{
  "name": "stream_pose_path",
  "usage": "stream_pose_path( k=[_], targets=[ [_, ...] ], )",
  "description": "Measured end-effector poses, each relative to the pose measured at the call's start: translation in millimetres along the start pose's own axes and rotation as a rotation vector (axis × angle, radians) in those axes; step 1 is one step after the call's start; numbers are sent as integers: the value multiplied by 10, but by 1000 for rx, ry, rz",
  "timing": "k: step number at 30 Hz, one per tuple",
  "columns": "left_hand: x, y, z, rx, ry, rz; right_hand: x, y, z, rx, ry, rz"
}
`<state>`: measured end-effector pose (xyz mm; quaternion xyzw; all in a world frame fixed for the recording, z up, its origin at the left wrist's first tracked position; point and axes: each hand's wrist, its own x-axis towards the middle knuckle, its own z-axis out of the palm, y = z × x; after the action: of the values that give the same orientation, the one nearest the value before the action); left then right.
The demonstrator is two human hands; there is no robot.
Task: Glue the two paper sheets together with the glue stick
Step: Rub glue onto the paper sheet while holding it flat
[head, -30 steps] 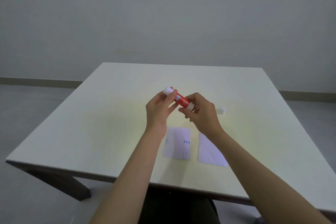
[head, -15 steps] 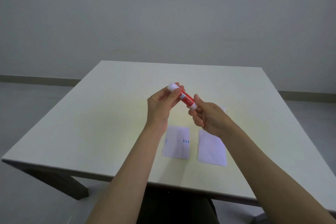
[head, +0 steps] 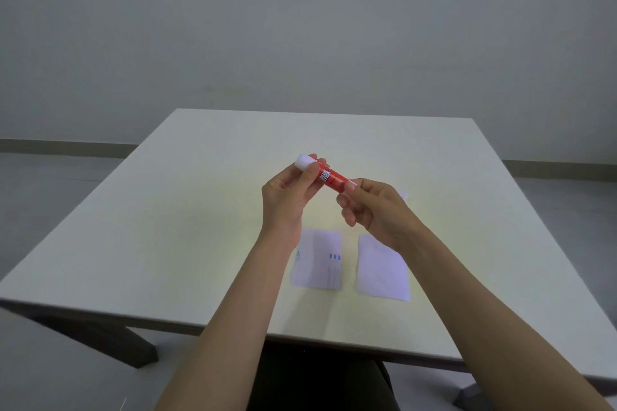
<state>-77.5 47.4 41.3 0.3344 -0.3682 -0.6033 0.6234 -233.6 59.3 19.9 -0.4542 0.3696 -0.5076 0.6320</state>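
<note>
- Now my right hand point(head: 374, 210) sits lower, its cap hidden behind it.
- Both hands pinch the glue stick point(head: 329, 178); my left hand point(head: 288, 197) grips its white end.

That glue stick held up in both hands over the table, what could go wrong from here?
The glue stick is pinched only at its ends by the left hand and right hand, so it might slip and drop. The left paper sheet and right paper sheet lie loose, apart, near the table edge; a forearm could brush them off. Glue may also smear onto fingers.
</note>
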Motion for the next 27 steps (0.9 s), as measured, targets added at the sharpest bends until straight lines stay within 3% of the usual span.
stream_pose_path(
  k=[6,9,15,19,23,27],
  targets=[
    [-3,-15,-55,51,-53,14,30,-76,60,90,28,393],
    [-6,-44,-69,30,-64,12,31,-79,106,83,83,493],
    [23,-67,-132,53,-77,37,0,-44,179,229,48,173],
    [81,-18,-420,579,-332,57,4,-133,126,275,237,6],
    [98,2,-911,1285,-587,-49,-48,-166,-20,-195,411,-160],
    [141,-158,-1068,1546,-842,-20,-74,23,84,-523,438,-165]
  ],
)
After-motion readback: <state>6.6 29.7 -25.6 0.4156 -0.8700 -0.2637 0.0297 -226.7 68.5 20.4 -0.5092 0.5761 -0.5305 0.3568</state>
